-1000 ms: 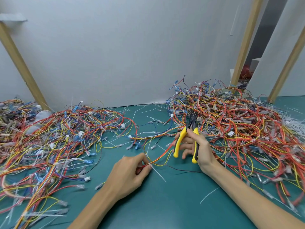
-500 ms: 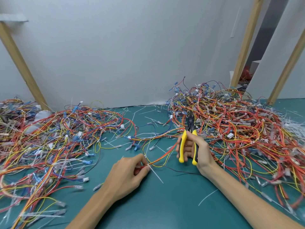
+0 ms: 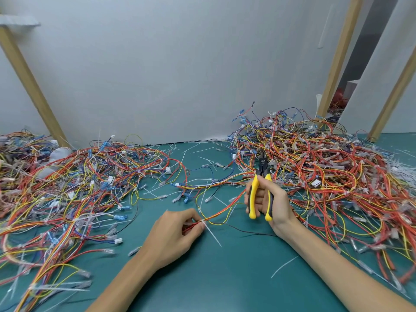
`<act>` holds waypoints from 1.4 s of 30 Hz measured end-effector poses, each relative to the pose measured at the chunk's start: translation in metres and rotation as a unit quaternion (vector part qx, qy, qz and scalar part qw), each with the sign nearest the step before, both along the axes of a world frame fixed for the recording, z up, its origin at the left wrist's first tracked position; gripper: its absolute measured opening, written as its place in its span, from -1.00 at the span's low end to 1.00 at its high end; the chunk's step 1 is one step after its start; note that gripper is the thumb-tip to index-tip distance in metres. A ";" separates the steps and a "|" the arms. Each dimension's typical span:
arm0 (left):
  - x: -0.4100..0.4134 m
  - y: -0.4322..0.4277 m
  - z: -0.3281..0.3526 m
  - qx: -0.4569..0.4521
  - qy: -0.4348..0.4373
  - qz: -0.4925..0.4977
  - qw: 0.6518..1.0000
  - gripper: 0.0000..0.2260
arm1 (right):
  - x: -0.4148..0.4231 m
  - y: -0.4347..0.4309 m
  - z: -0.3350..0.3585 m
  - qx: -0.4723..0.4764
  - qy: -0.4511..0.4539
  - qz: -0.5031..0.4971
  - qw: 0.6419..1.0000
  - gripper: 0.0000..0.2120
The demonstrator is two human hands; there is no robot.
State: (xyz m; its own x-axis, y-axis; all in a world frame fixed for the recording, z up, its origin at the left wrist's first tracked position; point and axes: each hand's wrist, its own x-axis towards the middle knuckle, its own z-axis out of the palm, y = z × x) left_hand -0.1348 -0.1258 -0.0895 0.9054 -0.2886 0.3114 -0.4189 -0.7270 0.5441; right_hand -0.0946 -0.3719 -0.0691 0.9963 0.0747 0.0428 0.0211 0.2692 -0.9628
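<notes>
Centrally, the left hand [image 3: 173, 235] pinches a thin red-orange wire bundle [image 3: 222, 211] at its stiff white plastic cable tie [image 3: 212, 235]; the right hand [image 3: 275, 206] grips glossy yellow-handled steel cutters [image 3: 255, 192], whose handles are closer together than a second ago.

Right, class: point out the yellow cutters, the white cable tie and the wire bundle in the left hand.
yellow cutters [image 3: 255, 184]: head view, left handle.
white cable tie [image 3: 212, 234]: head view, loose tail.
wire bundle [image 3: 222, 211]: head view, taut orange stretch.

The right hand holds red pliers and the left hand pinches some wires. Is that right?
Not quite. The pliers in the right hand are yellow, not red, as the head view shows. The left hand does pinch some wires.
</notes>
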 end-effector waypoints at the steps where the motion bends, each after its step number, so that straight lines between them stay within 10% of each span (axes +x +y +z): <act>1: 0.000 0.000 0.000 -0.001 -0.002 0.000 1.000 -0.84 | 0.000 0.000 -0.001 0.002 -0.002 0.001 1.000 -0.58; 6: -0.004 -0.003 0.006 -0.018 -0.001 0.000 1.000 -0.81 | -0.001 0.003 -0.001 -0.031 -0.028 0.012 0.999 -0.57; 17: -0.022 -0.020 0.040 -0.393 0.107 -0.085 0.909 -0.73 | -0.011 0.013 0.002 -0.160 -0.059 0.069 0.983 -0.64; 25: -0.010 -0.008 0.038 -0.335 -0.010 0.091 0.938 -0.89 | -0.016 0.019 0.004 -0.182 -0.017 0.194 0.964 -0.59; 31: 0.002 0.026 0.029 0.117 -0.150 0.285 0.939 -0.46 | -0.015 0.026 0.003 -0.134 0.019 0.080 0.988 -0.64; 36: -0.009 0.018 0.037 0.238 -0.146 0.293 0.915 -0.43 | -0.015 0.021 0.008 0.027 0.073 -0.009 0.997 -0.69; 42: -0.020 -0.012 0.037 -0.070 0.118 0.051 0.989 -0.61 | -0.016 0.021 0.012 0.090 0.086 -0.001 0.992 -0.67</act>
